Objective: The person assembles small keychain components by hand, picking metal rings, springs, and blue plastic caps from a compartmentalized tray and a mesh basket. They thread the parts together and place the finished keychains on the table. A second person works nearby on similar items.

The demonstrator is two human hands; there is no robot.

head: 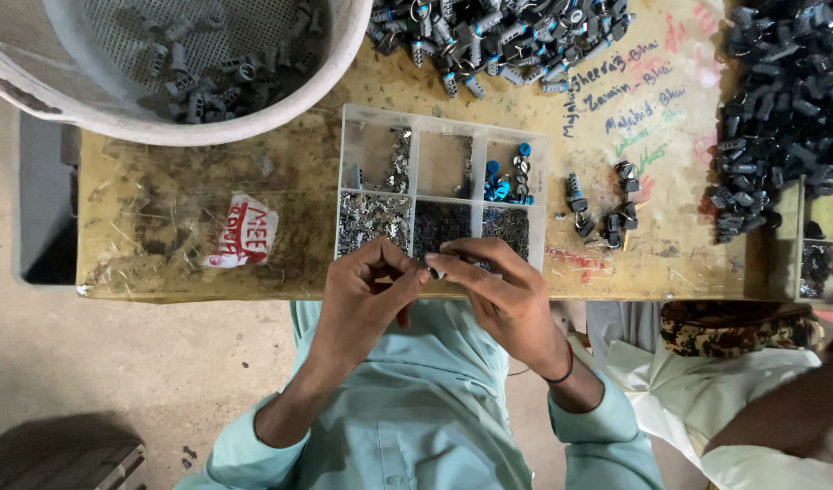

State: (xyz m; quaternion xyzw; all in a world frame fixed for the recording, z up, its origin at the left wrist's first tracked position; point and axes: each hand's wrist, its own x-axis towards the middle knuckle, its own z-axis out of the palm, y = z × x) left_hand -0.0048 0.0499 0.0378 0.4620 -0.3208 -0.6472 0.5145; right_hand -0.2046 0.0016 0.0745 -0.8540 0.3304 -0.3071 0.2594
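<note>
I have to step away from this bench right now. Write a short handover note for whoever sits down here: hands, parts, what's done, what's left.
Left hand and right hand: fingertips pinched together on one small dark part at the near edge of the clear divided tray.
Parts: tray compartments hold small metal pieces; blue caps lie in the far right one. A few loose dark parts lie right of the tray; bigger heaps sit at the far edge and far right.
Done: cannot tell which parts are finished.
Left: the held part is unfinished.
</note>
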